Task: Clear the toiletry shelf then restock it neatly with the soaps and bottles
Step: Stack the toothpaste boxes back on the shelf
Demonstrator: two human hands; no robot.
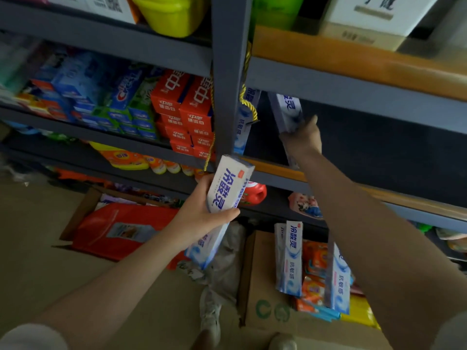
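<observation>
**A:** Which step are we at? The dark shelf bay [379, 137] on the right of the grey rack [228, 72] looks almost bare.

**B:** I'd judge the clearing is over and the restocking has begun. One white-and-blue toothpaste box [243, 120] stands upright at the bay's left edge, just beside the post, and the right hand [302, 137] is up inside the bay, fingers wrapped round a second box [288, 111] that is held tilted and not yet set down.

**A:** And the cardboard carton [267, 306] on the floor?

**B:** That looks like the supply. More of the same boxes [289, 258] stand on end in it, among orange packets.

**A:** So what does the next move call for?

**B:** Bringing that tilted box upright and sliding it left until it sits against the one by the post, faces matching. Then the left hand [202, 213] passes its load up.

**A:** What is it holding?

**B:** Its fingers are curled round a long toothpaste carton [227, 195], held below the shelf edge, near the post. There may be two pressed together; I cannot tell.

**A:** How do the boxes look?

**B:** Long, slim card cartons, white fading to blue, with bold blue characters down the face. Corners seem sharp, nothing crushed.
</observation>
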